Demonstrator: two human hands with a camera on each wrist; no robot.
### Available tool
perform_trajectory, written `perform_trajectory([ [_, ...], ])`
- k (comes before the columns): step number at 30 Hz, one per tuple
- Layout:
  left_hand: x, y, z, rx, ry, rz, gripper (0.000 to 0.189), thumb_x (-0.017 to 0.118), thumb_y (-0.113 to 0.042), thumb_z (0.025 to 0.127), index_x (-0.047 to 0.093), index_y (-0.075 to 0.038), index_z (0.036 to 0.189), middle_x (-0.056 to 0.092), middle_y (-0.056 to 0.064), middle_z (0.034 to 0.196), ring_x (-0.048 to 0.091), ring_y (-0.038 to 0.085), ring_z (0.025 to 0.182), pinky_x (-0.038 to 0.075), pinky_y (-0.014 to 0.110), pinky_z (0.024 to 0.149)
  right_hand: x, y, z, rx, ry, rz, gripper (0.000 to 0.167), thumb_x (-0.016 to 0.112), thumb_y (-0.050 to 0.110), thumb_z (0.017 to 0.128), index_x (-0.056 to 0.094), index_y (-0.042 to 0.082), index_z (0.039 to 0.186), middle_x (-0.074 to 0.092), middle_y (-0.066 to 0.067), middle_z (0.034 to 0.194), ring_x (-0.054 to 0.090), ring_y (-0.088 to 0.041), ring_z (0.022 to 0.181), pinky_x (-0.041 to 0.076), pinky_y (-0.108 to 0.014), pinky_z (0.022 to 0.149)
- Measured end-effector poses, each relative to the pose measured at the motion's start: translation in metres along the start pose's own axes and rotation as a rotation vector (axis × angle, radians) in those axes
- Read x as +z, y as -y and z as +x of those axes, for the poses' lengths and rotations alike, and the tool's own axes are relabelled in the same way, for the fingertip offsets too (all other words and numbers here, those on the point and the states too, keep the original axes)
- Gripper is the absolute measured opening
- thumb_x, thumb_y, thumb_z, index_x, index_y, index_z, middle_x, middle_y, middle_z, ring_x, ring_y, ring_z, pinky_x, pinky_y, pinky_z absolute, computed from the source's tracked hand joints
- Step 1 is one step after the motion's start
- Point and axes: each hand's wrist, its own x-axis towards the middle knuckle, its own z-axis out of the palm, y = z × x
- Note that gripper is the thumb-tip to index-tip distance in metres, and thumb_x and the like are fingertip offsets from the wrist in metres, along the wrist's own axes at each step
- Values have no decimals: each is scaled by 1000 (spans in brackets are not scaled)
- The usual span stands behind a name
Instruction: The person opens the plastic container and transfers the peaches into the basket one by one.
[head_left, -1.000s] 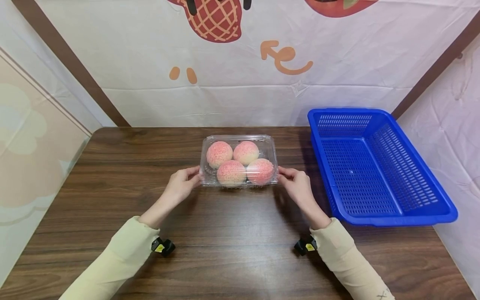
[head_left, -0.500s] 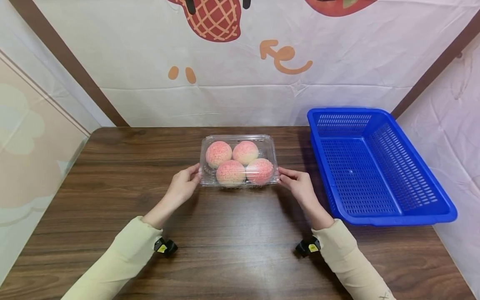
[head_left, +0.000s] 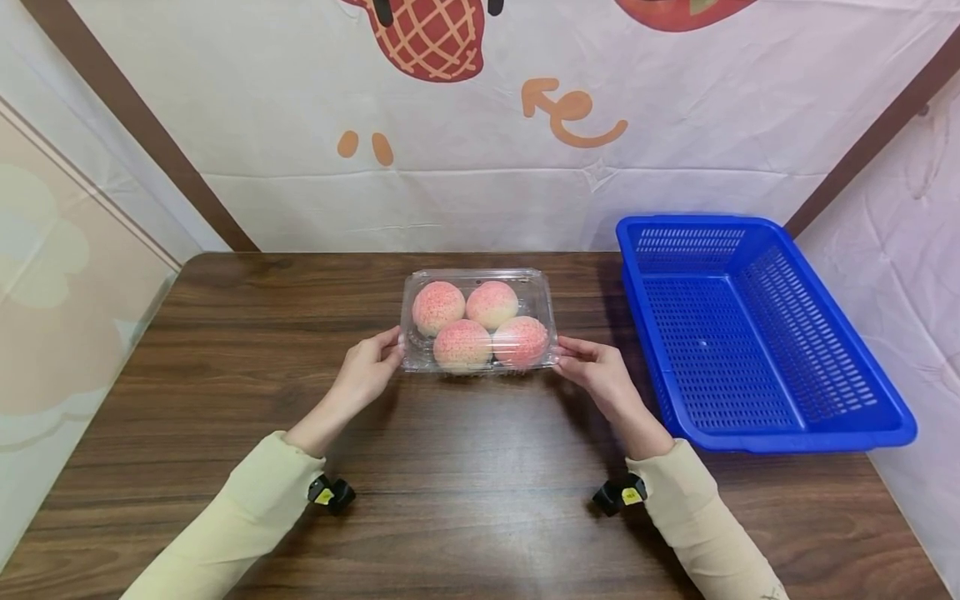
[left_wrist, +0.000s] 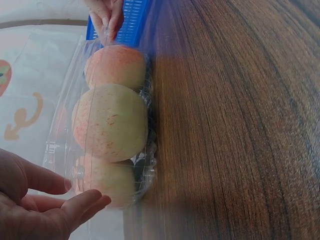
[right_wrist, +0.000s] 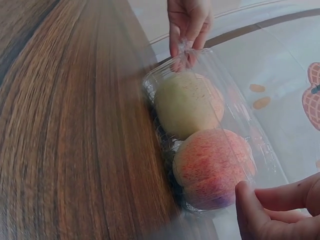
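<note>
A clear plastic clamshell box [head_left: 534,293] with its lid down sits near the far side of the table, in the middle of the head view. Several round pink-and-cream peaches [head_left: 462,344] show through the lid. My left hand [head_left: 366,367] pinches the box's rim at its near left end, thumb and fingers on the thin edge. At the near right end my right hand [head_left: 597,371] pinches the opposite rim the same way. In the left wrist view, the left thumb and fingers [left_wrist: 82,205] meet at the box's corner beside a peach [left_wrist: 111,122].
To the right of the box stands a blue perforated plastic basket [head_left: 791,442], with nothing in it. The brown wood-grain table [head_left: 465,500] runs up to a white printed cloth [head_left: 480,212] at the back. Black cameras [head_left: 330,495] are strapped at both wrists.
The box and peaches stay in place. Both hands keep hold of the rim; the wrists and forearms have shifted slightly to the right.
</note>
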Motion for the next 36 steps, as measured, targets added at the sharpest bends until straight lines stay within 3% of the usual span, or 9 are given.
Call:
perform_trajectory([
  [6,0,-1,1,-5,2,1,41,45,-3,91,41,16,127,52,29,120,54,34,109,48,41,88,-2,1,0,20,36,45,44,50,-13,83,41,-17,126,62,-15,103,62,-8,82,51,-21,79],
  [17,1,0,1,8,-15,29,40,45,-3,91,42,15,126,54,28,118,55,33,107,48,42,86,-3,-3,3,42,41,147,45,47,-19,82,37,-22,125,63,-6,86,63,-10,80,52,-22,78],
  [28,2,-1,2,11,-18,27,40,45,-4,92,42,15,127,55,28,117,55,34,107,48,43,87,2,-3,3,66,-60,144,44,51,-18,80,43,-19,123,65,-1,77,63,-7,71,54,-23,72],
  [36,2,-1,1,10,-23,26,40,45,-4,91,42,15,127,55,28,116,55,34,107,48,43,87,5,-4,3,65,-102,173,40,52,-14,82,44,-19,121,64,-5,85,63,-9,70,54,-23,72],
])
